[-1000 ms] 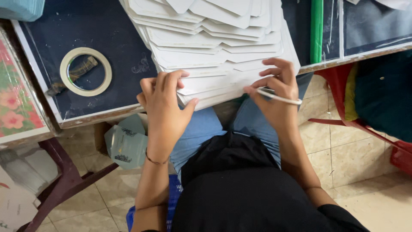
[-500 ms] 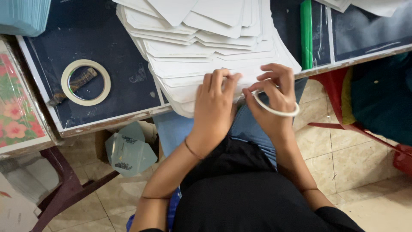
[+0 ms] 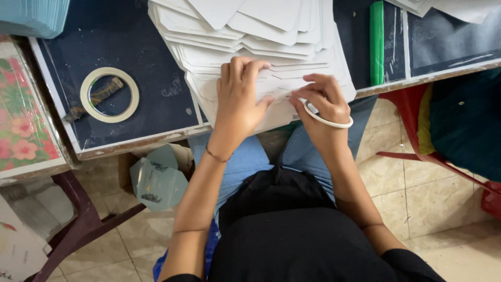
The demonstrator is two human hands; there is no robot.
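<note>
The front sheet (image 3: pixel 282 99) of the card pile (image 3: pixel 250 31) is pressed flat under the left hand (image 3: pixel 237 99); a tape ring (image 3: pixel 326 119) is pinched in the right hand's (image 3: pixel 323 102) closed grip beside it; many cards are left beyond

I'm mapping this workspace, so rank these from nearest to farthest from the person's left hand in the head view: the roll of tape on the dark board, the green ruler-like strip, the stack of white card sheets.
1. Stack of white card sheets: directly under the left hand, touching it.
2. Roll of tape: to the hand's left on the dark board.
3. Green strip: to the right, beyond the right hand.

The last two are fairly close.
</note>
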